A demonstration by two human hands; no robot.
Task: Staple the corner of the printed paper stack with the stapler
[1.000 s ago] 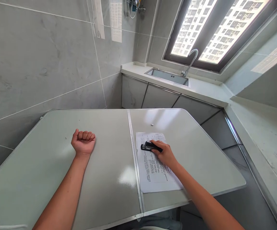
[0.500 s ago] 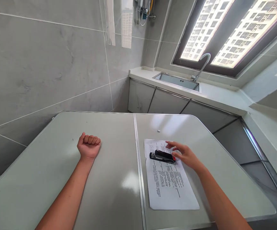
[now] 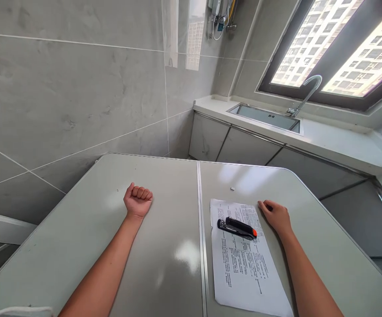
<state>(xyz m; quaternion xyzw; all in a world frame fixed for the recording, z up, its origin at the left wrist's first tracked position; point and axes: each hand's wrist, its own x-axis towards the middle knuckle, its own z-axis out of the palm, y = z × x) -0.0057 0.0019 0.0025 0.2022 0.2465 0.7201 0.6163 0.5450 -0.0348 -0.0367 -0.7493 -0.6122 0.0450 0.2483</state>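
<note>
A black stapler (image 3: pixel 236 228) with an orange end lies across the top of a printed paper sheet (image 3: pixel 244 264) on the grey folding table (image 3: pixel 164 273). My right hand (image 3: pixel 276 216) rests on the table just right of the sheet's top corner, fingers curled in, holding nothing that I can see. It is apart from the stapler. My left hand (image 3: pixel 138 201) lies on the left half of the table as a closed fist, empty.
A small white bit (image 3: pixel 232 189) lies on the table beyond the paper. A metal seam (image 3: pixel 201 229) splits the tabletop. Behind stand a tiled wall, a counter with a sink (image 3: pixel 265 116) and a tap (image 3: pixel 305 93), and a window.
My right hand let go of the stapler and moved right, off the paper, and curled closed. The stapler stays on the sheet. My head turned left.
</note>
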